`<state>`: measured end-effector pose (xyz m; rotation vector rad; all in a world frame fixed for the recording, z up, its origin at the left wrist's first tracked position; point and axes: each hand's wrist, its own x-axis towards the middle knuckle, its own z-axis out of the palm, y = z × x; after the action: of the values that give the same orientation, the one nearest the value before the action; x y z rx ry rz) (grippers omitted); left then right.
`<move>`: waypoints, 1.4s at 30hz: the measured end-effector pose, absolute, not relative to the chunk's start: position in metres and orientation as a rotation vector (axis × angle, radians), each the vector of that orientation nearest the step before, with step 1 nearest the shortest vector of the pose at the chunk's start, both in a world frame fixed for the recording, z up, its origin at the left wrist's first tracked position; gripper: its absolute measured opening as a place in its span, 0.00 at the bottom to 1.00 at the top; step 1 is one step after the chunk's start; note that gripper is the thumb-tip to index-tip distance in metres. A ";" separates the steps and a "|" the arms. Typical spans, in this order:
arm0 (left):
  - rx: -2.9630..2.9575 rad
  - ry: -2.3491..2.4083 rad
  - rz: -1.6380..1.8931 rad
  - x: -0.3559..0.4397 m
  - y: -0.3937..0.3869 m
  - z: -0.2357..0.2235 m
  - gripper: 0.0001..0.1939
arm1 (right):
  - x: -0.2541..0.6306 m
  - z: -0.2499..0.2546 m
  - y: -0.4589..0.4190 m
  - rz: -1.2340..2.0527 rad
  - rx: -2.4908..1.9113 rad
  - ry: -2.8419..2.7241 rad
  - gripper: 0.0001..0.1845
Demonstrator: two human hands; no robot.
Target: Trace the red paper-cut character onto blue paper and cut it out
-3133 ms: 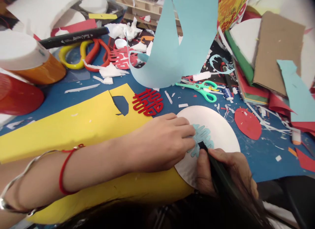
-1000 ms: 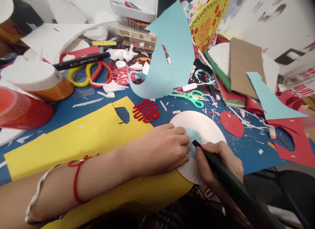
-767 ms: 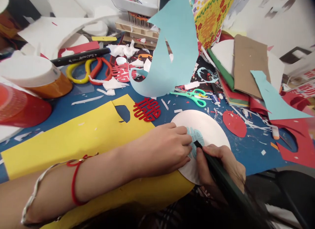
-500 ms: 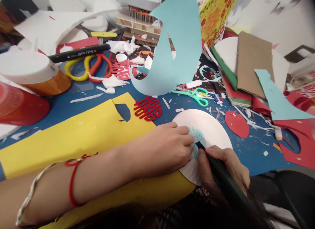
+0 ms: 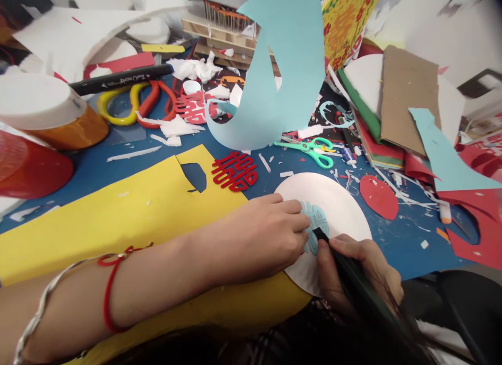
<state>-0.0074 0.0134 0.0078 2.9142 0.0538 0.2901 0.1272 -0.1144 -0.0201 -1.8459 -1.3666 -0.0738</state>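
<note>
The left hand (image 5: pixel 259 231) is curled, its fingertips pressed down on a lobed pale blue paper cut-out (image 5: pixel 316 224), which is laid on a round white card disc (image 5: pixel 337 208). The right hand (image 5: pixel 358 265) is closed in a pen grip around a dark green marker (image 5: pixel 353 273), and the marker's black tip is touching the cut-out just beside the left hand. A red cord bracelet (image 5: pixel 110 297) and a twisted silver bangle (image 5: pixel 45 305) are worn on the left wrist.

The disc is lying on the blue-topped bench (image 5: pixel 90 169), overlapping the edge of a long yellow card sheet (image 5: pixel 117 218), over which the left forearm is laid. A red paper double-happiness cut-out (image 5: pixel 234 171) is placed at that sheet's far edge. A red oval paper piece (image 5: pixel 378 196) is lying to the right of the disc among paper scraps, and mint-green scissors (image 5: pixel 309 149) are lying beyond the disc. Behind them, a tall curved pale blue paper offcut (image 5: pixel 282 77) is standing. Yellow-handled and red-handled scissors (image 5: pixel 131 106) are lying farther left under a black marker (image 5: pixel 121 78). Brown cardboard (image 5: pixel 408 98) is heaped on stacked coloured paper at the right.
</note>
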 end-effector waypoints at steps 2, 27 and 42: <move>2.915 0.052 0.292 -0.007 0.013 0.008 0.10 | 0.123 -0.020 -0.111 -0.212 -1.889 -1.406 0.07; 2.911 0.080 0.244 -0.009 0.011 0.009 0.11 | 0.227 0.005 -0.029 1.040 -0.846 -2.285 0.06; 2.915 0.074 0.260 -0.010 0.010 0.008 0.12 | 0.227 0.008 -0.025 1.130 -0.854 -2.279 0.06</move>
<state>-0.0102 0.0096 0.0076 2.9146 0.0737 0.2596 0.2266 -0.0251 0.0081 -0.8540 -2.2786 1.1298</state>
